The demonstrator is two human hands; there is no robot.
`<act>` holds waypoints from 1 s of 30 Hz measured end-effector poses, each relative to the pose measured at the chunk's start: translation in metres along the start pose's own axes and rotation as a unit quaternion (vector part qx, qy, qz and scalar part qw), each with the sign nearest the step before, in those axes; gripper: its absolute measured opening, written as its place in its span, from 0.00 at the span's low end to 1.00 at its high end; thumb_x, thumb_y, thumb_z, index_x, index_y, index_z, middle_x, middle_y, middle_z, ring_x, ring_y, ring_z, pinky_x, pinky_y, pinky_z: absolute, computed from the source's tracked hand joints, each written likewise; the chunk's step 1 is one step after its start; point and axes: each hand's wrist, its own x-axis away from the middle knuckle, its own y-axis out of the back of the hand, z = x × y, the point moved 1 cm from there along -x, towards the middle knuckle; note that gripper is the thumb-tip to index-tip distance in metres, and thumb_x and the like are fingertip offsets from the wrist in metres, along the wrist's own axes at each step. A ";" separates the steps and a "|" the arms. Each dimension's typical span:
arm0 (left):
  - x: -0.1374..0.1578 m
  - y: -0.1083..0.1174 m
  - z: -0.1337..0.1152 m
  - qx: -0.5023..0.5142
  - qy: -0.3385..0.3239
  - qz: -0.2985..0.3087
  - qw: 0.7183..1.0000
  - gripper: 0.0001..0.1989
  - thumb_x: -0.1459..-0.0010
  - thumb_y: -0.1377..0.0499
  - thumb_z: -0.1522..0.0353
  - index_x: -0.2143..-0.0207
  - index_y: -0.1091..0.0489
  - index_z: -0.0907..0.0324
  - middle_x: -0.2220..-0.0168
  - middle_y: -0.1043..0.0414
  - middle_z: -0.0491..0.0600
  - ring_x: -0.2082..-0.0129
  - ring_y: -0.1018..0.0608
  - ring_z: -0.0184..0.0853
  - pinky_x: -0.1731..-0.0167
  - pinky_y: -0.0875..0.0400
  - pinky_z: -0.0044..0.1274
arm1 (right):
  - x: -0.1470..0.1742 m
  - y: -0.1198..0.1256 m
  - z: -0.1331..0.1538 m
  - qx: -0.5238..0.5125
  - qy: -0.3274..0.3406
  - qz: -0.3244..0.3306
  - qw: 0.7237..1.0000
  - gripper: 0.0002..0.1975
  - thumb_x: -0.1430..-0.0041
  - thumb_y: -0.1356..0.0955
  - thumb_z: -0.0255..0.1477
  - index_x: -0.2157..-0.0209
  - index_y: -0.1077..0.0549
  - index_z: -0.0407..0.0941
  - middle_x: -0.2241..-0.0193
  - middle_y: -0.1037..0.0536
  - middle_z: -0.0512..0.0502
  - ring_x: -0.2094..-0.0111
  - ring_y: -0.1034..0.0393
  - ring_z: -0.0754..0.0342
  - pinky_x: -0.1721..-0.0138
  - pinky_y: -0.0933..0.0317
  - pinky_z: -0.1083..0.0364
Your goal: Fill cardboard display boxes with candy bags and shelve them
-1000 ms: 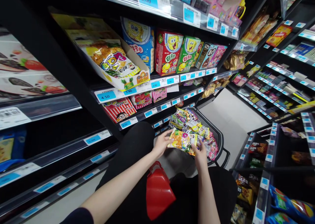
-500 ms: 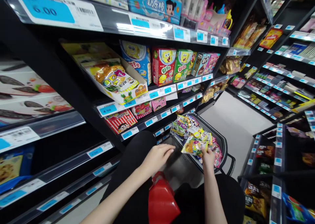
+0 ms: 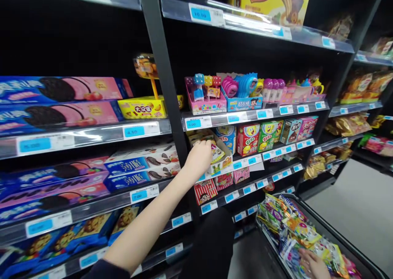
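My left hand (image 3: 200,158) reaches to the shelf, its fingers curled down on a yellow-and-white snack bag (image 3: 217,153) in an open cardboard display box (image 3: 226,163). The hand covers the box's left side and its fingertips are partly hidden. At the lower right, my right hand (image 3: 313,264) rests over the shopping basket (image 3: 325,225), fingers stretched out across the snack bags. It is slightly blurred and cut off by the frame edge. A heap of colourful snack bags (image 3: 302,232) fills the basket.
Right of the display box stand red (image 3: 248,140) and green snack boxes (image 3: 266,136). Toys and candy tubs (image 3: 242,93) line the shelf above. Cookie boxes (image 3: 55,88) are stacked on the left shelves. Shelf lips with price tags (image 3: 198,123) jut out near my left arm.
My left hand has gone from above my lap up to the display box. The yellow snack bag has left my right hand, which is now among the bags. The view has turned left and up.
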 end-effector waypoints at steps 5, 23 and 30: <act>-0.040 -0.029 0.002 -0.035 0.101 0.099 0.989 0.31 0.50 0.38 0.68 0.44 0.37 0.70 0.45 0.34 0.70 0.44 0.34 0.57 0.47 0.41 0.45 | 0.009 -0.016 -0.018 0.059 0.038 0.086 0.994 0.13 0.52 0.39 0.36 0.77 0.25 0.49 0.73 0.17 0.42 0.66 0.21 0.42 0.65 0.32 0.52; -0.077 -0.022 0.018 -0.023 0.108 0.064 0.992 0.18 0.36 0.48 0.60 0.51 0.30 0.63 0.55 0.25 0.58 0.58 0.22 0.42 0.58 0.29 0.35 | 0.031 -0.010 -0.011 0.175 0.059 0.128 0.974 0.10 0.44 0.37 0.23 0.76 0.28 0.46 0.73 0.19 0.39 0.64 0.22 0.42 0.64 0.39 0.53; -0.028 -0.010 0.009 -0.016 0.012 -0.115 0.993 0.20 0.33 0.57 0.66 0.53 0.29 0.62 0.57 0.24 0.62 0.56 0.22 0.49 0.60 0.31 0.35 | 0.034 -0.003 0.000 0.076 0.046 0.114 0.989 0.05 0.56 0.36 0.32 0.82 0.32 0.50 0.76 0.20 0.35 0.66 0.25 0.34 0.63 0.40 0.46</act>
